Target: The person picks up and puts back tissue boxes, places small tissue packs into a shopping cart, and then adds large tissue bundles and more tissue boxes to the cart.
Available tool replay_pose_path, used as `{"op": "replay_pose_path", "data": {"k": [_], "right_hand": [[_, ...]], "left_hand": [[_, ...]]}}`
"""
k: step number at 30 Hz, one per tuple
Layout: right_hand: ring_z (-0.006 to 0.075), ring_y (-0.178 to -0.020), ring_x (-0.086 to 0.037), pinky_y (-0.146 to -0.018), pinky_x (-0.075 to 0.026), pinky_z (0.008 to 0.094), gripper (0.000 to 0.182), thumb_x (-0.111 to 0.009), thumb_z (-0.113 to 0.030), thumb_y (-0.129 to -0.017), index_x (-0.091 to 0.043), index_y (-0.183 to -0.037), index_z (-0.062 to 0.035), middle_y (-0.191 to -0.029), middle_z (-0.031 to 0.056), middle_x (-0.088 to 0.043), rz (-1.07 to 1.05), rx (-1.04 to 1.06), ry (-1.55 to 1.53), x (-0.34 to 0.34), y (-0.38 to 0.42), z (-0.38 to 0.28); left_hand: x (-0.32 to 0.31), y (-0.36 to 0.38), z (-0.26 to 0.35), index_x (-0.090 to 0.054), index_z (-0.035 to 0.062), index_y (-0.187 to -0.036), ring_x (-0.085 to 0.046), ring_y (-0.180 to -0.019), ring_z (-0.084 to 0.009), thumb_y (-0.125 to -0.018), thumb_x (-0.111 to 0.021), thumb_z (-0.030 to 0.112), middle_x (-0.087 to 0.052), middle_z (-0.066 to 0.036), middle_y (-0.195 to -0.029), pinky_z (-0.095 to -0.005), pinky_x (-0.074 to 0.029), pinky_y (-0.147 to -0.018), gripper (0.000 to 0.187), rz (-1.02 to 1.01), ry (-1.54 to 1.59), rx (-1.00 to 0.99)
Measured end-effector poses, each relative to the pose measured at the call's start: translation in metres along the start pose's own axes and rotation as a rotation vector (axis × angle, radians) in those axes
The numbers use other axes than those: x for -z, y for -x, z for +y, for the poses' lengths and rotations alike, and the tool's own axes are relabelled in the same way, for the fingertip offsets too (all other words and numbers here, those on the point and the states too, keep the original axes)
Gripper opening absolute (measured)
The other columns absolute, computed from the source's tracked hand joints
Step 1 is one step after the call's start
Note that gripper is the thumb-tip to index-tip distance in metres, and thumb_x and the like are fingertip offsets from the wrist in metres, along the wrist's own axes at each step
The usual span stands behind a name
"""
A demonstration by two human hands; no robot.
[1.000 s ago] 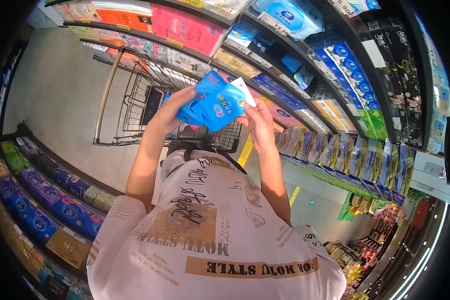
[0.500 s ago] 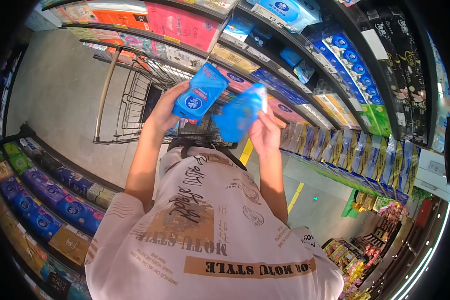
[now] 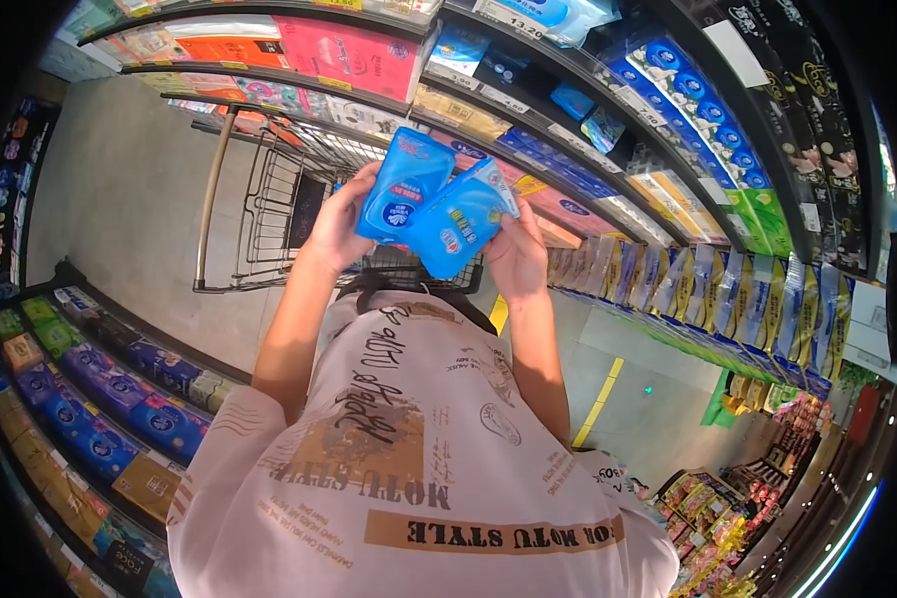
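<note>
Blue packets (image 3: 431, 207), glossy, overlapping, left grip (image 3: 341, 224) and right grip (image 3: 518, 254) each pinching one

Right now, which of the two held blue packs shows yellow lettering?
The right pack, held by the right hand; the left pack, in the left hand, shows red lettering instead.

Grey floor (image 3: 140, 179), yellow line (image 3: 602, 399), dark shelves (image 3: 575, 53), strip light (image 3: 844, 543).

The right packet (image 3: 456, 223) partly overlaps the left packet (image 3: 401, 181), before the cart (image 3: 307, 207).
</note>
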State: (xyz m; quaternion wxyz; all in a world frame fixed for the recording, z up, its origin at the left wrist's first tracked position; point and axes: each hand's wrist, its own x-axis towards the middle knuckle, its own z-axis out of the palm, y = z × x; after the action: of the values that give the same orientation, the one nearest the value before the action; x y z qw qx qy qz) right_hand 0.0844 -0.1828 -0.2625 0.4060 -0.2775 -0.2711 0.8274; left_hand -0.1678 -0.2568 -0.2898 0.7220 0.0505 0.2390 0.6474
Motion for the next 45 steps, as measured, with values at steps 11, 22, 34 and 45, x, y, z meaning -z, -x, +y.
{"op": "replay_pose_path", "data": {"k": [11,22,34,45], "right_hand": [[0.0271,-0.115,-0.063,-0.089,-0.060,0.0424,0.062,-0.057,0.006,-0.084,-0.039,-0.142,-0.0056,-0.124,0.0114,-0.062,0.007,-0.015,0.155,-0.003,-0.007,0.009],[0.0170,-0.104,-0.066,-0.090,-0.054,0.0326,0.057,-0.080,-0.005,-0.084,-0.052,-0.133,-0.0002,-0.115,0.0089,-0.067,-0.277,-0.318,0.713,-0.029,-0.042,0.019],[0.0199,-0.108,-0.066,-0.090,-0.052,0.0374,0.039,-0.079,-0.015,-0.089,-0.059,-0.121,-0.0042,-0.119,0.0102,-0.068,0.051,-0.064,0.931,0.026,-0.242,-0.068],[0.0243,-0.113,-0.064,-0.092,-0.050,0.0368,0.049,-0.079,-0.030,-0.088,-0.066,-0.121,0.0031,-0.115,0.0159,-0.070,0.143,0.196,1.475,0.029,-0.338,-0.053]], "left_hand": [[0.009,0.017,-0.032,-0.043,0.0033,-0.144,-0.067,-0.112,-0.0234,-0.081,-0.083,0.005,-0.064,-0.012,-0.127,-0.0396,-0.058,-0.095,0.074,-0.045,-0.061,-0.120],[0.014,0.022,-0.006,-0.053,0.0044,-0.134,-0.067,-0.108,-0.0193,-0.086,-0.075,0.000,-0.067,-0.011,-0.122,-0.0348,-0.057,-0.092,0.053,0.125,-0.294,-0.207],[0.080,0.053,0.012,-0.055,0.0021,-0.126,-0.071,-0.093,-0.0206,-0.089,-0.065,0.004,-0.070,-0.013,-0.108,-0.0344,-0.061,-0.079,0.038,0.390,-0.191,-0.234],[0.094,0.088,-0.014,-0.050,0.0035,-0.132,-0.070,-0.096,-0.0233,-0.078,-0.068,-0.008,-0.068,-0.012,-0.112,-0.0381,-0.061,-0.084,0.058,0.445,-0.114,-0.146]]}}
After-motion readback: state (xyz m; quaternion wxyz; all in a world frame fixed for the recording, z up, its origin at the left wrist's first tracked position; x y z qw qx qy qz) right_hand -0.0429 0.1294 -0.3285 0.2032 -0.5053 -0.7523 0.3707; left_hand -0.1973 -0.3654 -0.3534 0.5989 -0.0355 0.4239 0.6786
